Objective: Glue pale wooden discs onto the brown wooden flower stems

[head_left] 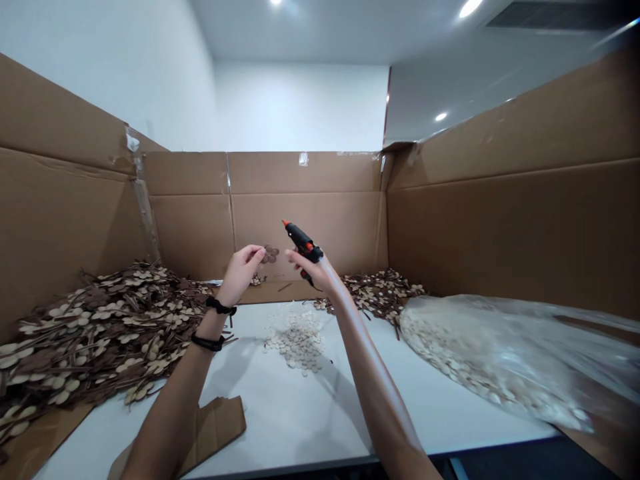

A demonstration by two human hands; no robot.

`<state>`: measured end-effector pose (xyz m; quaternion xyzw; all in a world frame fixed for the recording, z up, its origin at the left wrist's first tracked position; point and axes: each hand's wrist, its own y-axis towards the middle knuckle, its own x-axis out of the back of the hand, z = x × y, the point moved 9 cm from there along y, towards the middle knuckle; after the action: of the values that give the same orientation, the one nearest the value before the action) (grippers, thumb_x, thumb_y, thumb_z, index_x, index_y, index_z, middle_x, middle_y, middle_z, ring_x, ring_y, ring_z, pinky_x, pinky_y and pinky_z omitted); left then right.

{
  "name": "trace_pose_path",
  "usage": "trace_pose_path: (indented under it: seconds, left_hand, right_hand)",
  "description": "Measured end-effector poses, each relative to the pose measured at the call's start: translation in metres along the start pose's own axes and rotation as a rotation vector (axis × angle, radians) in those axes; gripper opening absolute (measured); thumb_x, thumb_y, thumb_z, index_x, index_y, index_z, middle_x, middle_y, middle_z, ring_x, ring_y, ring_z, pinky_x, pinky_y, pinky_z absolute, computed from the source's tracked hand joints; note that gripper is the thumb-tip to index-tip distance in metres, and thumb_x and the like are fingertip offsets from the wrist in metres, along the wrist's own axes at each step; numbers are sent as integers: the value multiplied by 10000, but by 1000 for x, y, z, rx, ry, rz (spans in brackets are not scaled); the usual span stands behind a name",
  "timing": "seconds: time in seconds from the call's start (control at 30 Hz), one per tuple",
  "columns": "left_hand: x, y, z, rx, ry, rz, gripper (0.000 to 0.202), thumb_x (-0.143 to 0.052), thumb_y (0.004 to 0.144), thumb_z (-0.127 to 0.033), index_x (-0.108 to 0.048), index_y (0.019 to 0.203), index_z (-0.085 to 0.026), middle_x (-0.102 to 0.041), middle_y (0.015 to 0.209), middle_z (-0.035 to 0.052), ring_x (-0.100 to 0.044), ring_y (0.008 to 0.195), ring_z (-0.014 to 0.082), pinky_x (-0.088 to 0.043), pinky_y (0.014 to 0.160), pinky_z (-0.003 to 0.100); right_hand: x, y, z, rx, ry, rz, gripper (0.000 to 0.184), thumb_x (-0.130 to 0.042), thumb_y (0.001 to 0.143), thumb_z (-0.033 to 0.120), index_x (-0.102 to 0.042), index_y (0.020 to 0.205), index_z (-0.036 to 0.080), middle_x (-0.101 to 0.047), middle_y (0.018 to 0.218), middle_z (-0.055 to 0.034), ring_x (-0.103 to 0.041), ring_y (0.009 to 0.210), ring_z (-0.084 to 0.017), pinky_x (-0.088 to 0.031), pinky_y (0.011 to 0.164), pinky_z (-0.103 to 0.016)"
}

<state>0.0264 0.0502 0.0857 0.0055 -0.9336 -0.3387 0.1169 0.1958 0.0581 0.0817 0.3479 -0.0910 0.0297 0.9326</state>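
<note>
Between thumb and fingers, my left hand (245,267) pinches a brown flower-shaped piece (271,254), raised above the white table. My right hand (313,268) is wrapped round a black glue gun (303,241) with an orange tip, which points up and to the left. The tip is apart from the flower piece. Below both hands, a loose pile of small white discs (297,340) lies on the table. Part of the glue gun's handle is hidden by my right hand.
A large heap of brown and cream flower pieces (110,327) lies left, a smaller heap (377,291) back right. A clear plastic bag (480,347) of white discs lies right. A cardboard piece (220,427) sits near the front edge. Cardboard walls (310,220) surround the white table (280,427).
</note>
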Motion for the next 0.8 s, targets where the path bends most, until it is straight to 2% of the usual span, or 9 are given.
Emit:
trace_pose_path:
  seconds: [0.1,0.2,0.4,0.5,0.6,0.63,0.7,0.73,0.8]
  left_hand:
    - [-8,1,3,-1,-10,45,385,-566,785,-502,-607,905,-139,-672,904,83,-611,815,180,-477,709,287]
    - [-13,0,3,-14,14,71,348,-549,805,-469,-602,912,-143,-666,894,76,-609,817,174,-472,717,281]
    - [-20,-4,-1,-21,49,108,321,-521,837,-444,-600,935,-149,-665,898,72,-590,788,158,-454,698,262]
    - [-16,0,6,-3,9,49,364,-438,876,-474,-598,968,-160,-662,908,71,-582,770,148,-447,678,250]
    - [-8,11,35,30,49,-63,416,-333,909,-478,-581,1055,-177,-664,943,76,-578,730,144,-435,627,245]
    - [-9,14,49,38,119,-49,404,-333,907,-458,-583,1062,-181,-667,945,77,-578,721,147,-432,623,248]
    - [-23,17,83,60,324,91,333,-392,880,-394,-621,995,-182,-681,904,75,-582,721,162,-426,636,264]
    - [-36,14,103,77,440,227,269,-451,849,-360,-647,912,-186,-686,866,69,-588,735,172,-423,651,270]
    - [-52,1,141,123,512,369,114,-634,721,-277,-652,661,-182,-665,675,54,-587,669,185,-410,631,278]
  right_hand:
    - [-17,2,3,115,65,86,346,-662,696,484,-562,834,182,-565,773,-16,-510,661,-132,-412,600,-259]
    - [-23,3,-2,134,106,100,310,-649,711,453,-515,811,192,-538,751,8,-479,631,-116,-402,586,-253]
    - [-21,4,-9,114,122,77,285,-623,735,457,-501,773,202,-474,653,34,-441,567,-105,-384,550,-247]
    - [-15,3,-7,111,135,31,284,-638,722,446,-494,766,205,-470,655,37,-446,560,-99,-386,554,-245]
    - [-8,2,-5,94,166,8,294,-655,708,434,-483,778,206,-476,656,42,-449,547,-91,-383,544,-240]
    - [-6,2,-5,83,181,5,302,-660,703,434,-481,784,206,-479,656,44,-451,543,-88,-382,538,-237]
    - [-1,3,-7,53,221,-10,325,-673,687,442,-480,800,205,-489,658,46,-454,535,-84,-378,528,-233]
    - [1,3,-9,38,242,-25,338,-682,677,445,-481,803,205,-492,655,47,-454,531,-82,-378,527,-231]
    - [5,4,-12,15,285,-45,359,-701,656,447,-483,805,203,-495,646,49,-463,532,-81,-381,530,-230]
